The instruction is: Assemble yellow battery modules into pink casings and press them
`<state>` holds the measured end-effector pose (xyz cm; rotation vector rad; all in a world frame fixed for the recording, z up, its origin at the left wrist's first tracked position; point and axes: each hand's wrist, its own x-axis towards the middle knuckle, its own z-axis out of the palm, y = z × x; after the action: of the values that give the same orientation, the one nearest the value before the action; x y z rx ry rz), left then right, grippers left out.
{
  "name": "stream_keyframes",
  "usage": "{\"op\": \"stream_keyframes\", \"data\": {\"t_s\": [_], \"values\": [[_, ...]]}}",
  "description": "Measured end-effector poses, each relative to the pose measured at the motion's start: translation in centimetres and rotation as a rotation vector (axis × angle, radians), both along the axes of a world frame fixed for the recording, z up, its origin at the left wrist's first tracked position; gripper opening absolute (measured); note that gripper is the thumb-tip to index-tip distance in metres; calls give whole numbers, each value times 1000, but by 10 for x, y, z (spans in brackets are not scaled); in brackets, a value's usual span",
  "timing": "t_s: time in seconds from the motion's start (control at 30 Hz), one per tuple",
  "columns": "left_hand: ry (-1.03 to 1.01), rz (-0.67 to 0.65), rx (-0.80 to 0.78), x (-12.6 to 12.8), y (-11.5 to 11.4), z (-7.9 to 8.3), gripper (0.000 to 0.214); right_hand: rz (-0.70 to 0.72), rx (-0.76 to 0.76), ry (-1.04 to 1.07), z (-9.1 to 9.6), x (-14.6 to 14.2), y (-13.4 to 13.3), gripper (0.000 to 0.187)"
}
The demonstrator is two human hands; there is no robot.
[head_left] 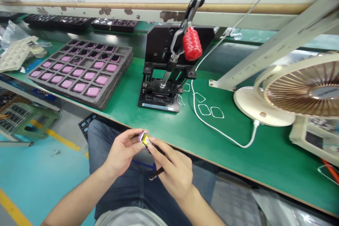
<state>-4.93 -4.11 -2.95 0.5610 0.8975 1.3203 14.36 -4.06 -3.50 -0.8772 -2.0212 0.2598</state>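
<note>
Above my lap, at the bench's front edge, a small purple smartwatch case (141, 137) is pinched between the thumb and fingers of my left hand (122, 151). Its inside faces up and shows yellow and silvery parts. My right hand (175, 166) is closed around a slim dark tool (156, 173), whose rear end sticks out below the palm. The right fingertips press close against the case and hide the tool's front end. I cannot make out the tool's exact kind.
A black toggle press (162, 91) with a red handle (192, 44) stands on the green bench (212, 148). Left of it is a grey foam tray (116, 77) of purple watch cases. Thin white gaskets (204, 109), a cable (225, 137) and a fan (265, 107) lie rightward.
</note>
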Motion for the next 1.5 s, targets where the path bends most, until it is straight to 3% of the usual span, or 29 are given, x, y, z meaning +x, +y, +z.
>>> {"op": "stream_keyframes", "data": {"t_s": [0.23,0.37,0.53,0.63,0.8,0.97,1.03,1.13,1.2,1.33,1.4,1.5], "values": [[-45,-22,0,4,-3,2,33,56,-111,31,5,2,5,59],[-76,-59,1,8,-6,6,38,41,-268,160,6,-4,5,38],[45,-19,-33,11,-8,6,53,-75,-522,339,11,-10,2,15],[98,-18,13,11,-9,9,61,-47,-629,310,15,-9,-2,13],[178,0,58,16,-8,22,60,-10,-676,363,11,-12,-7,18],[141,-95,10,23,-6,23,31,-143,-792,513,9,-8,-10,30],[108,-117,5,24,-4,20,26,-116,-910,635,15,4,-9,32],[1,-176,-44,21,-1,19,36,37,-1065,969,26,27,-4,42],[-49,-223,-91,21,1,21,39,83,-1050,1115,31,38,-1,53],[10,-216,-112,23,4,22,37,117,-1088,1159,25,43,-1,66],[91,-212,-104,26,4,21,40,141,-1055,1139,18,39,-4,52],[215,-202,-74,31,-1,22,48,47,-788,955,9,32,-9,16]]}}
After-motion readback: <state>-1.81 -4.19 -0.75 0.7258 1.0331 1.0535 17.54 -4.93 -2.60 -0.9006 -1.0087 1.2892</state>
